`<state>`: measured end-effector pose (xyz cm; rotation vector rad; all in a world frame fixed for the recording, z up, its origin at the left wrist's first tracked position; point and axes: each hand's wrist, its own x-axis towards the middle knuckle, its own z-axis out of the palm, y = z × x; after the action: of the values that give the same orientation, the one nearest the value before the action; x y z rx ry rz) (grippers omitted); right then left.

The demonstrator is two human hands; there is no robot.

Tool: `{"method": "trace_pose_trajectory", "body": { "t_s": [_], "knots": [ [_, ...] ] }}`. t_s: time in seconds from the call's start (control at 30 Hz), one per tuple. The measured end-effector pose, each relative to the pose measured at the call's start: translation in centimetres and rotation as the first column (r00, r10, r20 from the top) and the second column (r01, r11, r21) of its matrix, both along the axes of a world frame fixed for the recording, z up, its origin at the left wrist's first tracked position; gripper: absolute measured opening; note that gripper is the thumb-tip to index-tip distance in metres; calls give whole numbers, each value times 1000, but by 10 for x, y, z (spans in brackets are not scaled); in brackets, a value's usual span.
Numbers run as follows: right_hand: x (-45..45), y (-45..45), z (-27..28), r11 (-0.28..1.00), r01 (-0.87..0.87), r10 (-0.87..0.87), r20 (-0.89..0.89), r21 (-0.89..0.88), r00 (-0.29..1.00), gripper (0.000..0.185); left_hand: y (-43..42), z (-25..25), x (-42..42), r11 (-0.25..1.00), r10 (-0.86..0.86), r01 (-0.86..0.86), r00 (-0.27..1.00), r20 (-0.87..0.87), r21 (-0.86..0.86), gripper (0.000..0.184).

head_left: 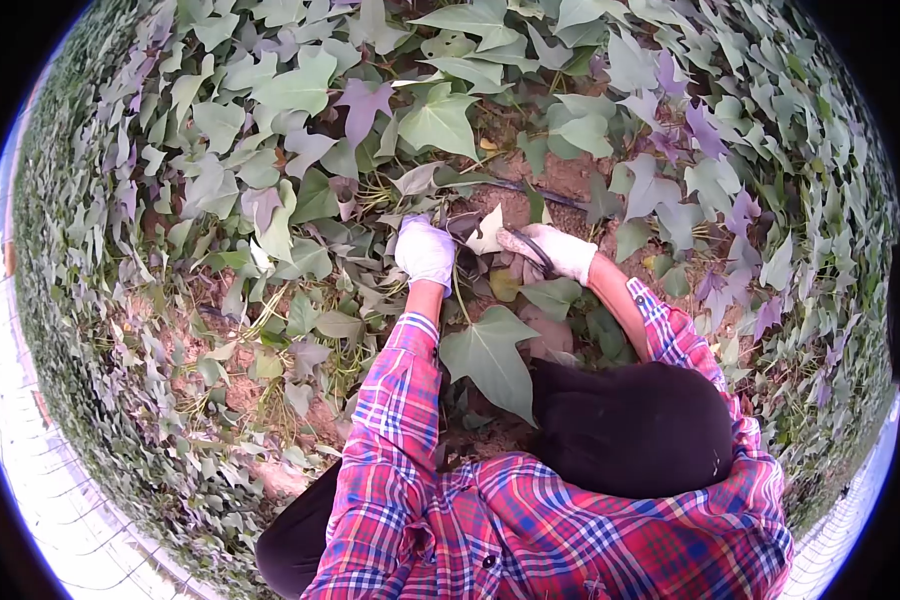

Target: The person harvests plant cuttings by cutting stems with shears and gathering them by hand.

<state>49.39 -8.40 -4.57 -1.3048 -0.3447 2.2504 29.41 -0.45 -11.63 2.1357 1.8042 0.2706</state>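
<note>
My left hand (pixel 425 252), in a pale glove, is closed around sweet potato vine stems (pixel 458 285) among the leaves. One stem runs down from beside it to a large green leaf (pixel 490 360). Just to the right, my right hand (pixel 560 252), also gloved, is closed on what look like scissors (pixel 532 246); a dark curved handle shows against the glove, and the blades are hidden. A pale upturned leaf (pixel 486 232) lies between the two hands, near the right fingertips.
Dense sweet potato foliage (pixel 300 85), green with some purple leaves, surrounds me. Reddish soil (pixel 560 178) shows through, with a thin dark hose-like line (pixel 545 194) beyond my hands. My dark-clad knee (pixel 635 425) is bent close below my right forearm.
</note>
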Motion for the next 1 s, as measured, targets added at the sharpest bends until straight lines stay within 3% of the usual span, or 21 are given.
{"method": "trace_pose_trajectory", "body": {
  "t_s": [0.07, 0.1, 0.13, 0.2, 0.27, 0.33, 0.4, 0.53, 0.63, 0.67, 0.7, 0.73, 0.77, 0.8, 0.83, 0.87, 0.9, 1.0],
  "knots": [
    [-2, 4, -14, 989, -140, 120, 281, 52, 952, 46, 1, -2, -1, 1000, -1, 1, 1000, -8, -22, 15],
    [0, 7, -20, 994, -34, 33, -2, -104, 999, 39, 1, -2, -2, 1000, -6, 6, 1000, -9, -13, 15],
    [1, 4, -23, 994, -31, 31, -2, -105, 1000, 39, 2, -3, -3, 1000, -10, 10, 1000, -10, -5, 15],
    [-1, 4, -7, 991, -130, 119, 271, 21, 955, 33, 4, -21, -7, 998, -53, 54, 998, -41, 21, 14],
    [-2, 0, -24, 991, -126, 111, 296, 32, 949, 32, 4, -23, -7, 994, -92, 96, 993, -74, 45, 14],
    [-5, -4, -32, 992, -121, 100, 319, 47, 942, 31, 6, 2, -1, 997, -2, 1, 1000, -17, -74, 13],
    [-8, -7, -28, 998, -19, 8, 196, 54, 981, 43, 10, -1, -5, 996, -51, 49, 998, -27, -80, 13],
    [-11, -10, 7, 989, -88, 53, 276, 116, 960, 44, 5, 3, -17, 989, -130, 130, 991, 3, -71, 7],
    [-9, -24, 6, 975, -69, -11, 357, 212, 934, 42, 4, 11, -56, 967, -192, 227, 948, 254, -115, 13],
    [-3, -25, 5, 991, 24, -56, 238, 135, 970, 37, 6, 5, -75, 963, -105, 201, 894, 436, -180, 15],
    [3, -24, 5, 993, 107, -112, 121, 48, 986, 32, -3, 59, -70, 964, 75, 123, 728, 681, -237, 14],
    [9, -21, 9, 983, 40, -89, 272, 179, 958, 39, 3, 42, -108, 927, 180, 80, 763, 621, -367, 13],
    [13, -16, 10, 975, 137, -178, 250, 173, 952, 43, -1, 61, -113, 854, 469, -20, 464, 752, -520, 15],
    [18, -9, 9, 959, 230, -264, 228, 166, 937, 47, 1, 75, -126, 897, 352, 52, 516, 781, -439, 16],
    [26, -3, 8, 934, 316, -343, 179, 165, 922, 56, 2, 94, -128, 860, 490, -22, 314, 813, -510, 20],
    [36, 3, -22, 889, 449, -453, 26, 93, 891, 63, -2, 107, -132, 833, 540, -96, 349, 766, -544, 21],
    [40, 4, -18, 888, 449, -453, 25, 100, 891, 63, 1, 101, -141, 829, 539, -70, 362, 761, -555, 21],
    [42, 1, 8, 970, 194, -221, 198, 146, 955, 62, -1, 85, -144, 850, 501, -50, 384, 776, -524, 24]
  ]
}}
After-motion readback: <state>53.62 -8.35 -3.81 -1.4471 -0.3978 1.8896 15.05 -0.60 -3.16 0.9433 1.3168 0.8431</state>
